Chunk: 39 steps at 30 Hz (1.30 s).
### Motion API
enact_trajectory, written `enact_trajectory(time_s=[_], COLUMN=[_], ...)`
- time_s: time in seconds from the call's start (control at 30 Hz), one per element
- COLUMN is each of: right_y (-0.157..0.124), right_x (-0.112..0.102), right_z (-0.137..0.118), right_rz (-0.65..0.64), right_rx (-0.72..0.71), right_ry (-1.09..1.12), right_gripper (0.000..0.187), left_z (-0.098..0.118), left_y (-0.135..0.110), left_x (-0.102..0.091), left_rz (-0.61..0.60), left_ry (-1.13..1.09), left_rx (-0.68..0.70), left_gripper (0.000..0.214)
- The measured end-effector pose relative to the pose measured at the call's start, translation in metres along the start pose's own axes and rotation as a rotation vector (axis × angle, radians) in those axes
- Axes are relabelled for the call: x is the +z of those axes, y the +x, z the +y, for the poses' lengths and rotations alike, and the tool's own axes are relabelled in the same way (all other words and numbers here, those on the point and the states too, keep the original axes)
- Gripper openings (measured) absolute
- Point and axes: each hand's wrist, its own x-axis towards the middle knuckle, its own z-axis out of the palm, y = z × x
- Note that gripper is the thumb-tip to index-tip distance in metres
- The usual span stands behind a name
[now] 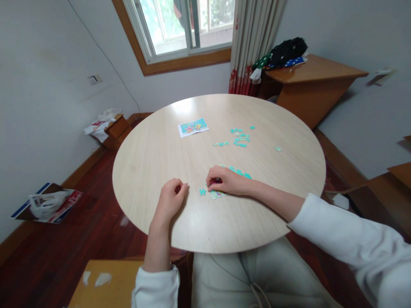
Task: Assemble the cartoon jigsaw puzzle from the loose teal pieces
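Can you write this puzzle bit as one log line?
right hand: at puzzle; left hand: curled, left of puzzle; scattered pieces: farther back; picture: left of them

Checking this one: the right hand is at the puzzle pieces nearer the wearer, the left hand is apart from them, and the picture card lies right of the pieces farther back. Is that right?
Not quite: the picture card lies left of the pieces farther back, as the head view shows. The rest stands.

Possibly an "N" on printed board [69,202]
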Motion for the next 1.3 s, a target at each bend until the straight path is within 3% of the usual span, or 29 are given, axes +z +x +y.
enact_trajectory(time_s=[0.2, 0.33, 0.53, 0.73, 0.87, 1.0, 1.2, 1.3], right_y=[0.001, 0.001, 0.003, 0.005, 0.004, 0.0, -0.004, -0.005], right_x=[-0.001, 0.0, -0.004, -0.021, -0.039, -0.06, -0.08, -0.082], right_z=[-0.002, -0.001, 0.003, 0.006, 0.026, 0.051, 0.085, 0.094], right_rz=[-0.008, 0.021, 0.181, 0.38, 0.566, 0.7, 0.713, 0.713], right_rx=[-0.024, 0.046, 0.195, 0.202, 0.21, 0.263, 0.364, 0.467], right_ry=[-0.016, 0.069, 0.344, 0.334, 0.244, 0.006, -0.335, -0.548], right_gripper=[0.011, 0.012, 0.029, 0.037, 0.033, 0.02, 0.012, 0.028], left_z=[0.001, 0.001, -0.001, 0.0, 0.0, -0.001, -0.001, -0.001], left_y=[0.0, 0.0, -0.001, -0.002, -0.002, -0.001, -0.001, -0.001], left_x=[-0.001, -0.001, 0.0, -0.001, -0.001, 0.0, -0.001, -0.001], left_rz=[0.01, 0.006, 0.001, 0.007, 0.011, 0.01, 0.016, 0.015], left_ry=[-0.014, -0.005, -0.012, -0.028, -0.033, -0.033, -0.042, -0.045], left_rx=[0.01, 0.004, 0.0, -0.008, -0.01, -0.015, -0.025, -0.026], left_gripper=[0.027, 0.028, 0.028, 0.028, 0.028, 0.028, 0.029, 0.029])
